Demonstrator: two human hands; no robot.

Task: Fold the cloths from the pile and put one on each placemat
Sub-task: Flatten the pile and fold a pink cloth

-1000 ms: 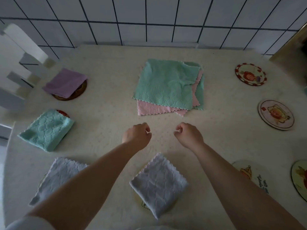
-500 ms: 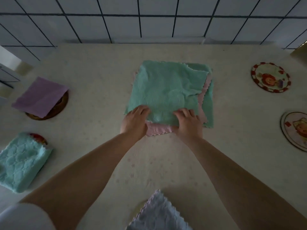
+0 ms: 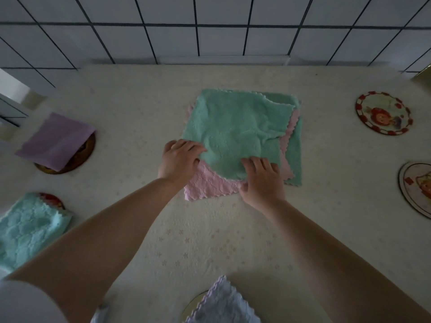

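A pile of cloths lies at the table's middle: a green cloth (image 3: 235, 129) on top, a pink cloth (image 3: 210, 185) under it, and another green one (image 3: 295, 150) at the bottom right. My left hand (image 3: 178, 159) pinches the near left edge of the top green cloth. My right hand (image 3: 262, 180) grips its near edge, which is lifted and rumpled off the pink cloth. A folded purple cloth (image 3: 54, 138) covers a brown placemat (image 3: 87, 149) at far left. A folded light-blue cloth (image 3: 28, 227) lies on a red placemat (image 3: 52, 200).
Two bare round picture placemats sit at the right: a red-rimmed placemat (image 3: 382, 113) and a second placemat (image 3: 417, 190) at the frame's edge. A folded pale cloth (image 3: 224, 304) rests on a mat at the near edge. A tiled wall (image 3: 214, 29) backs the table.
Both hands reached from the near table to the pile, took the green cloth's near edge and have drawn it up, baring more of the pink cloth. The view shifted forward.
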